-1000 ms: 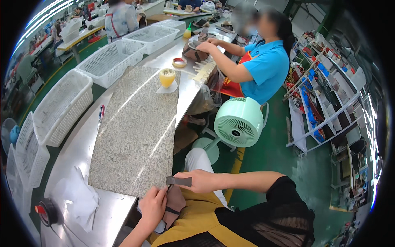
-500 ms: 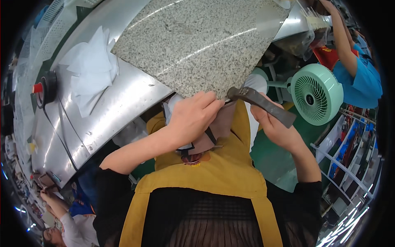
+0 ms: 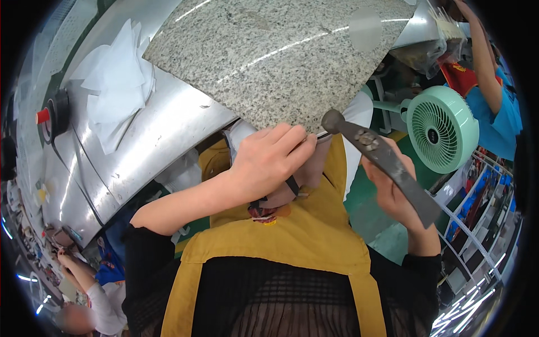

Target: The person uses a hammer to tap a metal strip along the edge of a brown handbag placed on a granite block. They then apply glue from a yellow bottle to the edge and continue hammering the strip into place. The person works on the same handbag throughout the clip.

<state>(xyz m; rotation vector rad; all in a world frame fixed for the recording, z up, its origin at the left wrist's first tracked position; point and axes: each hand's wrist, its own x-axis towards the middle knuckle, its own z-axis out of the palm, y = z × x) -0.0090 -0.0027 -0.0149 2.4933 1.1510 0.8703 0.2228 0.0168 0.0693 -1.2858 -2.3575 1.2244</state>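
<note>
1 head-worn fisheye, looking down.

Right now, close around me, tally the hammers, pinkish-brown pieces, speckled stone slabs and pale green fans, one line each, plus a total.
Hammer, in your right grip: 1
Pinkish-brown piece, by your left grip: 1
Speckled stone slab: 1
Pale green fan: 1
Total: 4

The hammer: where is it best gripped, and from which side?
Probably by the handle, from below on the person's right, where the right hand closes. The hammer's head lies across the top, long, rounded at one end and flat at the other, seemingly awkward to wrap. The handle itself is hidden.
</note>
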